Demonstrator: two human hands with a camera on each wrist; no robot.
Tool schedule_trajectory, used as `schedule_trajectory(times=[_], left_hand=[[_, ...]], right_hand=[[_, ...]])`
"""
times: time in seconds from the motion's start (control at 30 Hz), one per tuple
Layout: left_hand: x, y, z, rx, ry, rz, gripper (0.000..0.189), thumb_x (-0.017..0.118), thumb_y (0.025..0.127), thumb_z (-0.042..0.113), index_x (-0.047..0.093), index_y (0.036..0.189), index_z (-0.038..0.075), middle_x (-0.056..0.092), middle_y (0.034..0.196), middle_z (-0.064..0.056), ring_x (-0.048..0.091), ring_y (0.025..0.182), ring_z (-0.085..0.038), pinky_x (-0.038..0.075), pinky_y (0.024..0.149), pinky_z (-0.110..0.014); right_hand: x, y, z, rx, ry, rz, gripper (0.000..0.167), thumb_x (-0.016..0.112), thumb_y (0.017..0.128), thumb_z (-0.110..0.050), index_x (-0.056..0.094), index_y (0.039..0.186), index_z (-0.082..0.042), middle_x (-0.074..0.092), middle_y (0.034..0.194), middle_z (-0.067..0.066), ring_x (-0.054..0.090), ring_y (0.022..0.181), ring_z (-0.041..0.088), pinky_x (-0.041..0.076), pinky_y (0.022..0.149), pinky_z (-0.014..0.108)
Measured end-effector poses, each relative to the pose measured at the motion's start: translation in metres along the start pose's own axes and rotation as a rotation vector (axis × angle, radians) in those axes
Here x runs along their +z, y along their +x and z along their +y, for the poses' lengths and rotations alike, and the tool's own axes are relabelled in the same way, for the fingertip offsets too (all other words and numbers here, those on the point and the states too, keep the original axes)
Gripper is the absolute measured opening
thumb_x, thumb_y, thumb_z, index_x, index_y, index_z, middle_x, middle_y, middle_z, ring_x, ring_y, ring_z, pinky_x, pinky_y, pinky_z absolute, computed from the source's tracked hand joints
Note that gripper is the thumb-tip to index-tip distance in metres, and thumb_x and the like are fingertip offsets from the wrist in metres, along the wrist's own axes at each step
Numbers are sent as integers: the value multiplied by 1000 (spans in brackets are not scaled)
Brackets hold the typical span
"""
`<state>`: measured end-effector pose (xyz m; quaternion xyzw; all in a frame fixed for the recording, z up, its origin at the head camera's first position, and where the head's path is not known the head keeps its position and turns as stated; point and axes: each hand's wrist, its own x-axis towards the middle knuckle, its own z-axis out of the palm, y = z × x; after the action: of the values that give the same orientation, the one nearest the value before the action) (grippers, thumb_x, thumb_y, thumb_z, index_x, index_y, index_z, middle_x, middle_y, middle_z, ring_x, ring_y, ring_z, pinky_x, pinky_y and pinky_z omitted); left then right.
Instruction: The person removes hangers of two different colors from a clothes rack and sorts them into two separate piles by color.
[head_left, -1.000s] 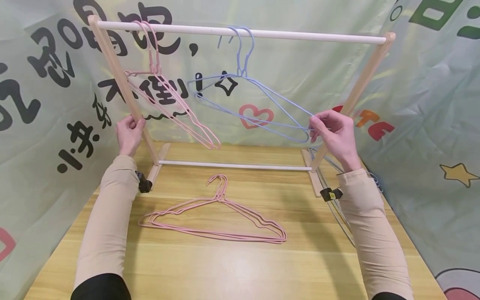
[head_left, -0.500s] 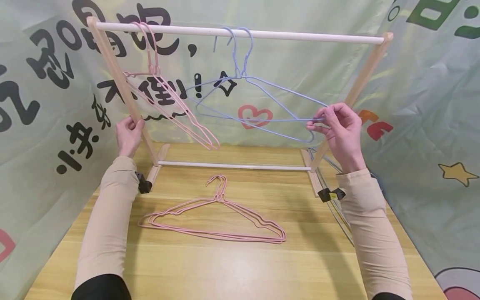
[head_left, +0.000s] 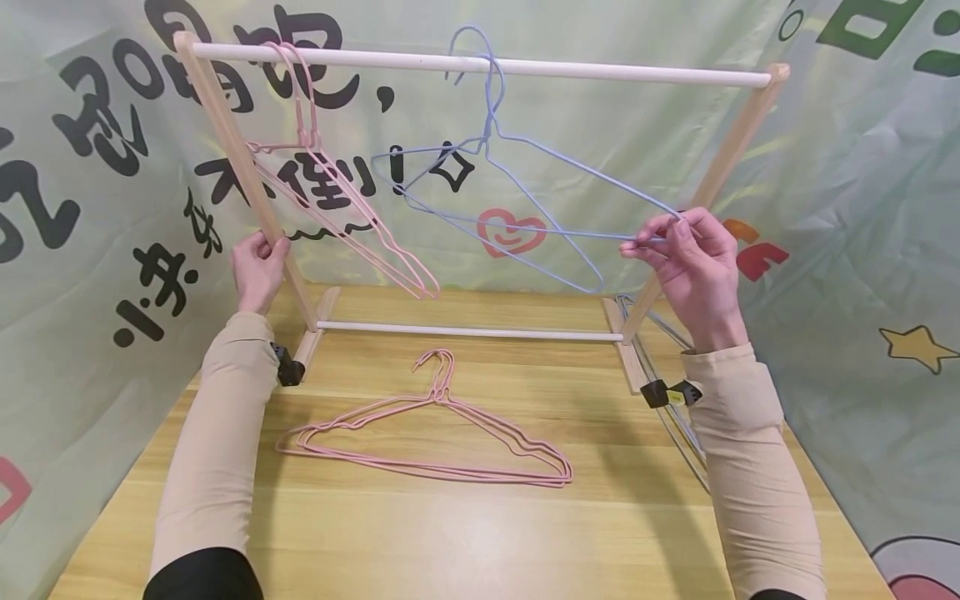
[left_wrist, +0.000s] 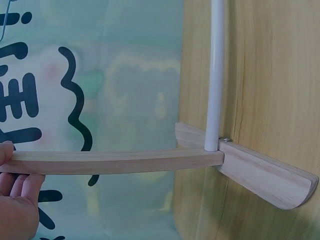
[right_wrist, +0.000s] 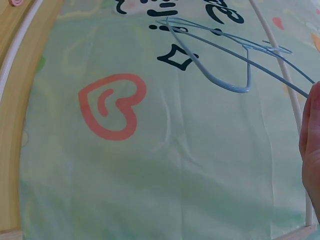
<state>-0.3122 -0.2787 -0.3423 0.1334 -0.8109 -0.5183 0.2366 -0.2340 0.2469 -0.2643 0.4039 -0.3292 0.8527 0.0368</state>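
Observation:
My left hand [head_left: 258, 271] grips the left wooden upright [head_left: 232, 150] of a hanging rack, with thumb and fingers round it in the left wrist view. My right hand [head_left: 697, 267] pinches one end of a blue wire hanger [head_left: 600, 173]. That hanger's hook stands raised above the white top rod [head_left: 637, 73], its tip dipping behind it. Close against it, a second blue hanger [head_left: 581, 257] hangs from the rod, the two overlapping at the necks. In the right wrist view only the edge of my right hand [right_wrist: 311, 150] shows, beside the blue wires.
Pink hangers [head_left: 408, 256] hang at the rod's left end. More pink hangers [head_left: 435, 475] lie stacked on the wooden table [head_left: 465, 550]. Grey hangers [head_left: 678, 437] lie by the rack's right foot, partly behind my right arm. A printed cloth [head_left: 847, 250] surrounds the table.
My right hand has moved right and pinches the blue hanger's end; its hook has risen from resting on the rod to above it. My left hand has stayed on the upright.

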Motion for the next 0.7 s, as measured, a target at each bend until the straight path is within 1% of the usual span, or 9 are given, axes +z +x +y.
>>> schedule_trajectory(times=[0.23,0.37,0.47,0.7], left_hand=[[1,0,0,11,-5,10,37,58,101,24,67,126,-1,68,129,-19,62,94,2,53,94,-25],[1,-1,1,8,-13,3,37,57,101,23,66,126,-1,68,129,-19,61,95,2,53,95,-25],[1,-1,1,7,-17,0,37,57,101,23,66,127,-2,67,130,-19,62,95,2,53,95,-25],[2,-1,1,13,-13,4,36,57,101,23,66,125,-2,67,129,-21,61,92,4,52,91,-22]], right_hand=[[-3,-2,1,-22,38,-2,10,48,97,12,53,91,19,66,94,34,69,85,47,59,86,53],[-5,-4,1,-19,57,-5,11,47,97,12,54,91,18,67,95,35,68,86,48,59,87,53],[-5,-5,3,-6,95,5,12,46,98,11,54,91,17,67,95,35,68,87,48,58,88,54],[-2,-5,16,30,146,27,15,45,100,9,53,88,13,67,95,33,70,88,44,59,89,52]])
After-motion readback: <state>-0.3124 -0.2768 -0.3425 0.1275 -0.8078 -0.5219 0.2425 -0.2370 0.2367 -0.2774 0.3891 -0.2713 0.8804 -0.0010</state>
